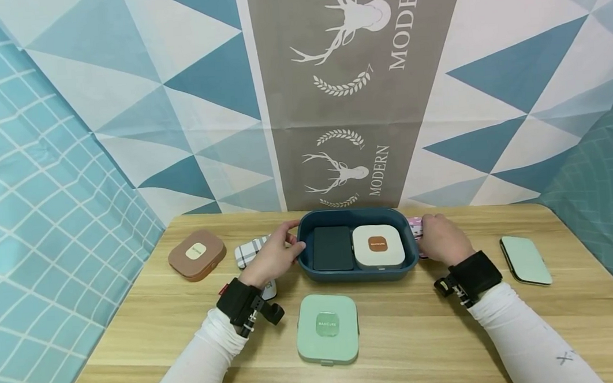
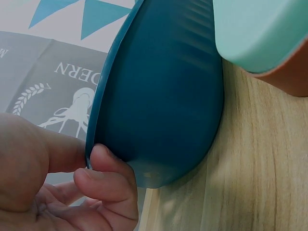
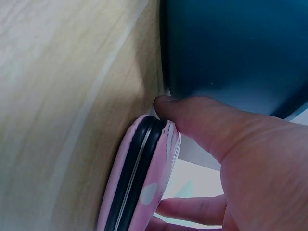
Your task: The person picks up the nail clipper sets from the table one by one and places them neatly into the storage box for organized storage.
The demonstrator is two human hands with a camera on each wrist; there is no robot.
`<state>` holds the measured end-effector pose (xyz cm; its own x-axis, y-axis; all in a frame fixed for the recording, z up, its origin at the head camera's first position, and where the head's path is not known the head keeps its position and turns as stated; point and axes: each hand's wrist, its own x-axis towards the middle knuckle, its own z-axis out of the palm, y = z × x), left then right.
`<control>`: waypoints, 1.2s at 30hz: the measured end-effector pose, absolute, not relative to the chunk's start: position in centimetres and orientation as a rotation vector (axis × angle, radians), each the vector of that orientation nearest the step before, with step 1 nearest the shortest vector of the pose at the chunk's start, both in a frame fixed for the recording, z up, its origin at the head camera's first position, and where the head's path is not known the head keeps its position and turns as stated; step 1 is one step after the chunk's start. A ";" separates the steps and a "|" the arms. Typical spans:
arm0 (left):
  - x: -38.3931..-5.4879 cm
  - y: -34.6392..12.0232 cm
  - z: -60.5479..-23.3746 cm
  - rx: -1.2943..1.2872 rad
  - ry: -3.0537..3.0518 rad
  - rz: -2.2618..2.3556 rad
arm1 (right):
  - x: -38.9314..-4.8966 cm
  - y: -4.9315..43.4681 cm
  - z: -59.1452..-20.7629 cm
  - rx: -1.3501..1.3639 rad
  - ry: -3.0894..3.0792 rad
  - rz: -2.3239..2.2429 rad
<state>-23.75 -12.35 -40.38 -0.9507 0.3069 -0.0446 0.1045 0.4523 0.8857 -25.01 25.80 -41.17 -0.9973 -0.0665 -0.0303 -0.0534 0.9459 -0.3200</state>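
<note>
A dark blue oblong bin (image 1: 356, 276) stands on the table with a dark flat box (image 1: 332, 248) and a white manicure case (image 1: 363, 235) inside it. At the bin's left end my left hand (image 1: 274, 257) pinches the rim, thumb and fingers on either side, as the left wrist view (image 2: 110, 192) of that hand shows. Beyond the bin's right end my right hand (image 1: 445, 239) holds a pink patterned case (image 3: 159, 178) with a black zip-like edge. Its thumb lies at one end of the case and its fingers are along the side, partly hidden.
On the left lie a brown case (image 1: 190, 252) and a plaid white case (image 1: 246, 253); another white case (image 1: 270, 290) shows beneath the left wrist. A mint green manicure case (image 1: 327, 343) lies in front of the bin. Far right is a pale green flat case (image 1: 527, 260).
</note>
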 end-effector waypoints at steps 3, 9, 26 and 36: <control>-23.8 -12.3 -40.4 0.356 2.505 1.504 | -25.0 25.9 -41.2 -0.101 3.055 -0.515; -23.9 -12.3 -40.4 0.348 2.502 1.508 | -25.1 25.8 -41.1 -0.095 3.057 -0.571; -23.7 -12.4 -40.3 0.362 2.514 1.489 | -24.8 27.2 -40.6 -0.192 3.135 -0.616; -23.9 -12.4 -40.4 0.359 2.507 1.489 | -24.6 27.4 -39.7 -0.184 3.185 -0.608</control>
<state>-23.91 -12.40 -40.36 -0.9497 0.3093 -0.0501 0.1040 0.4622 0.8807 -24.60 27.40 -39.75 -0.9880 -0.0910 0.1252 -0.1307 0.9237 -0.3600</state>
